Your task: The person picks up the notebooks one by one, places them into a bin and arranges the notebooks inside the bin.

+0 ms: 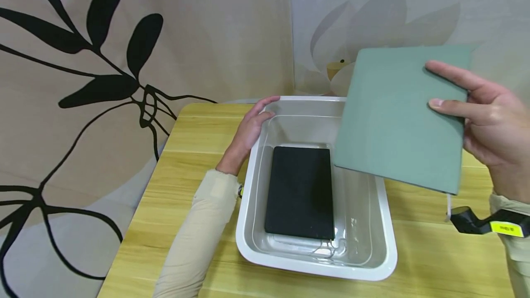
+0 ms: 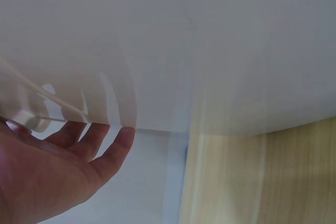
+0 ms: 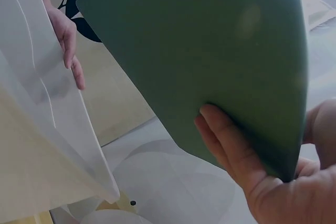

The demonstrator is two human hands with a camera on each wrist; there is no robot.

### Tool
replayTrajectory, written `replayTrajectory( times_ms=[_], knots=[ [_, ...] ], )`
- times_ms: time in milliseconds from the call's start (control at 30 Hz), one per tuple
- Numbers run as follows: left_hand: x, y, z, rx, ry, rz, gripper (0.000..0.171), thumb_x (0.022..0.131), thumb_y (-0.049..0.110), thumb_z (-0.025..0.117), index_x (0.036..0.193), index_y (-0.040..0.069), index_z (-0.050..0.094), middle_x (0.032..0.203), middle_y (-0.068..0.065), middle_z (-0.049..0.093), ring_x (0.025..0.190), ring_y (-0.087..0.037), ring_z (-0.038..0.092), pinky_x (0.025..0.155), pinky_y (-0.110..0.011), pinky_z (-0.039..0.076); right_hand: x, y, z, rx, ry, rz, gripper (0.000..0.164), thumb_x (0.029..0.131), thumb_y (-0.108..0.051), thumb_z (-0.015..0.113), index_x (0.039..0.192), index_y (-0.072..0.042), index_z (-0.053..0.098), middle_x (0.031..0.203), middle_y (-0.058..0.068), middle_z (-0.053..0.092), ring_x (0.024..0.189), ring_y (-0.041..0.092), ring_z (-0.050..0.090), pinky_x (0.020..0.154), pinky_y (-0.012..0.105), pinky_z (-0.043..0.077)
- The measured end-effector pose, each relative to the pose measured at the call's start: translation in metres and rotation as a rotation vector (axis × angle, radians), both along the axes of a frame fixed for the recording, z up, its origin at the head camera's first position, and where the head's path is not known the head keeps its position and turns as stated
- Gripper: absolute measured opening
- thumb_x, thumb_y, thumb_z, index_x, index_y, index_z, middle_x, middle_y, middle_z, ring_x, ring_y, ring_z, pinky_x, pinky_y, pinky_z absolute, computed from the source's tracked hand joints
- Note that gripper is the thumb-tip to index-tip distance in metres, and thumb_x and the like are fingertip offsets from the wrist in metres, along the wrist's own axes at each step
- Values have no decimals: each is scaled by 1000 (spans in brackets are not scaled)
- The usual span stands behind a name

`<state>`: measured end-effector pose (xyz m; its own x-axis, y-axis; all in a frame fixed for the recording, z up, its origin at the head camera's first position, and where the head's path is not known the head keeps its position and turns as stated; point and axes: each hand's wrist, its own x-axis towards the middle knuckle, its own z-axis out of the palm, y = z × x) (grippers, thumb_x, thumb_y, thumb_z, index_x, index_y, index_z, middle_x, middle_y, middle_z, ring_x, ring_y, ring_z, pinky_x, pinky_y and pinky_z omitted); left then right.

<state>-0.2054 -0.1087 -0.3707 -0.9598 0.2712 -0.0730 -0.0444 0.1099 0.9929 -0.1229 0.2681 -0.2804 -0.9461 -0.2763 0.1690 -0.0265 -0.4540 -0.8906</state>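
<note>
My right hand (image 1: 488, 114) pinches a pale green notebook (image 1: 403, 116) by its right edge, thumb and index finger across the cover facing me. Other fingers press the opposite cover in the right wrist view, where the notebook (image 3: 210, 61) looks dark green. A thin ribbon (image 1: 448, 206) hangs from its lower corner. The notebook is held up over the right side of a white plastic tub (image 1: 316, 268). Inside the tub, a black notebook (image 1: 300, 192) lies flat toward the left. At the tub's far left corner, my left hand (image 1: 248, 130) grips the rim, its fingertips (image 2: 125, 136) against the outer wall.
Beneath the tub is a wood-grain table (image 1: 198, 151), its left edge running diagonally. Behind it hangs a pale cloth (image 1: 232, 31) printed with dark leaves and flowers. A black wrist device (image 1: 476, 222) with a yellow label sits on my right sleeve.
</note>
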Motion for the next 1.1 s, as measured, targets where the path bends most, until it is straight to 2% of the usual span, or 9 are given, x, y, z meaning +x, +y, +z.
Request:
replayTrajectory(
  times_ms=[167, 267, 367, 400, 467, 533, 667, 800, 1100],
  knots=[
    [1, 0, 0, -14, 8, 6, 37, 96, 24, 40, 130, 34, 51, 133, 6, 46, 112, -29, 51, 86, -49, 48, 1, -8, 5, 61, -71, -13, 60, 91, 18, 37, 144, -11, 35, 118, 10, 60, 74, 27, 70, 43, 31, 51],
    [1, -1, 0, -20, 14, 6, 37, 96, 23, 40, 130, 34, 51, 134, 7, 45, 112, -28, 51, 87, -47, 48, 4, -15, 9, 122, -93, -28, 60, 91, 15, 41, 143, -13, 37, 102, 8, 68, 63, 21, 69, 23, 23, 27],
    [2, -1, 0, -17, 16, 2, 37, 96, 23, 40, 130, 34, 51, 134, 7, 45, 112, -28, 50, 87, -48, 48, 7, -21, 14, 190, -111, -67, 60, 90, 12, 48, 143, -15, 39, 86, 5, 69, 49, 14, 63, 26, 30, 1],
    [2, -1, 0, -15, 15, 1, 37, 96, 24, 40, 130, 34, 51, 134, 7, 45, 112, -29, 50, 87, -48, 48, 8, -23, 15, 211, -120, -80, 60, 90, 10, 50, 142, -16, 40, 84, 3, 69, 47, 13, 61, 26, 30, 0],
    [2, -2, 0, -13, 12, -1, 37, 96, 24, 40, 130, 34, 51, 134, 6, 45, 112, -29, 50, 87, -49, 48, 8, -26, 15, 224, -133, -89, 60, 89, 9, 52, 142, -17, 41, 86, 2, 68, 48, 12, 61, 24, 28, 7],
    [2, -2, 0, -10, 8, -5, 37, 96, 24, 40, 130, 34, 51, 133, 6, 45, 112, -29, 50, 87, -48, 48, 8, -29, 15, 208, -134, -77, 60, 89, 9, 51, 142, -17, 41, 94, 3, 68, 55, 13, 65, 24, 23, 26],
    [2, -2, 0, -6, 3, -15, 37, 97, 23, 39, 131, 33, 50, 134, 5, 45, 114, -27, 49, 88, -47, 47, 5, -34, 15, 140, -139, -25, 60, 90, 12, 47, 143, -15, 38, 115, 9, 64, 76, 24, 70, 48, 30, 53],
    [2, -2, 0, -14, 12, -10, 37, 97, 24, 39, 131, 33, 50, 134, 5, 45, 114, -28, 49, 88, -48, 47, 2, -38, 16, 162, -153, -25, 60, 89, 11, 50, 142, -17, 41, 111, 9, 66, 75, 22, 70, 45, 25, 50],
    [1, -1, 0, -9, 6, -5, 38, 96, 24, 39, 131, 34, 49, 135, 5, 44, 116, -31, 48, 88, -52, 47, -4, -51, 15, 182, -125, 41, 60, 90, 9, 51, 143, -15, 38, 120, 10, 60, 86, 24, 69, 65, 36, 55]
  ],
)
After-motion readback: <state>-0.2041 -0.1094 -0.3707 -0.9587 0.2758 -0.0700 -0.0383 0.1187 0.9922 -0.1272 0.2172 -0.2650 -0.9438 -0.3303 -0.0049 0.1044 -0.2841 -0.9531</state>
